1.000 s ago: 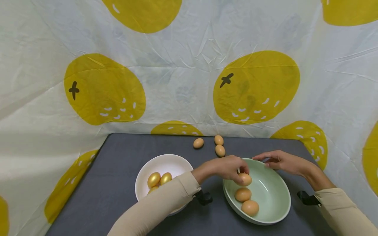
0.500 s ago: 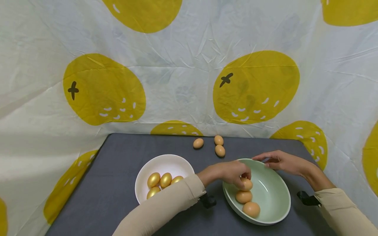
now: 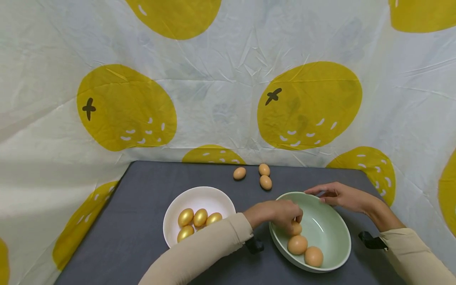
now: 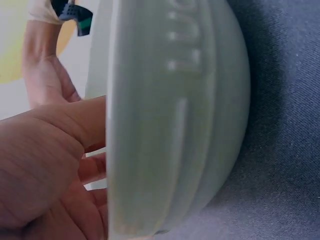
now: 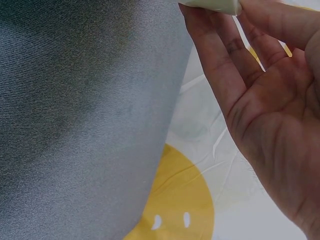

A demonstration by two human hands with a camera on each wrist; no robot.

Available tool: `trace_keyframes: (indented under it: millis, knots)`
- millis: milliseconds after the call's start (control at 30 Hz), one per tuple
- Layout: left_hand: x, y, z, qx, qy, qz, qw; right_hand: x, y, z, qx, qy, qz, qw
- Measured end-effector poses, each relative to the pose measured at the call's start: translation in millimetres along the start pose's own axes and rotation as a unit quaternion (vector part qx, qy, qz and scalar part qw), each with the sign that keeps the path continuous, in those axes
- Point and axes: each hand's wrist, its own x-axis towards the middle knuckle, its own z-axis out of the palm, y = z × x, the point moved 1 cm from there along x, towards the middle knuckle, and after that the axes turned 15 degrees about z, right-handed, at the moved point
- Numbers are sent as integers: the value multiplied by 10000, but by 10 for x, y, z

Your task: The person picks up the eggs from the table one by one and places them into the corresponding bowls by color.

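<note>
Inside the pale green bowl (image 3: pixel 331 233), my left hand (image 3: pixel 281 214) holds a brown egg (image 3: pixel 296 228) low near the left wall, its fingers bent down over it. Two more brown eggs, one (image 3: pixel 297 244) close to the held one and another (image 3: pixel 314 257) nearer the front, lie on the bottom of the bowl. My right hand (image 3: pixel 343 196) pinches the bowl's far right rim, thumb on one side and fingers on the other, as the right wrist view shows. The bowl's outer wall (image 4: pixel 165 125) hides the held egg in the left wrist view.
A white bowl (image 3: pixel 174 198) with several golden eggs (image 3: pixel 200 217) stands left, partly behind the left sleeve (image 3: pixel 210 245). At the back of the dark table (image 3: pixel 142 198) lie a single brown egg (image 3: pixel 240 173) and two touching ones (image 3: pixel 265 176). A fruit-print cloth (image 3: pixel 217 111) hangs behind.
My left hand has moved down into the green bowl with its egg. The two other eggs there have shifted forward and to the right. The right hand has stayed at the rim.
</note>
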Motion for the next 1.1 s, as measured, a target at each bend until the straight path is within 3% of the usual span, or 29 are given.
trace_keyframes:
  millis: [167,300,500,767,1100]
  knots:
    - [39,35,42,152,-132,-93,9998,-5,-3,-5,4,-8,36,10000]
    - [7,28,27,-82,-9,-203,9998,-6,-12,-6,26,-23,68,10000]
    - [-103,-53,-105,-762,442,-76,9961,-8,-19,-12,-44,30,154,9999]
    - [-322,-245,-272,-1198,1103,169,9865,2,-2,-18,33,-55,148,9999]
    - [-654,-561,-445,-1704,1863,-182,9674,20,7,-8,282,-276,-88,9992]
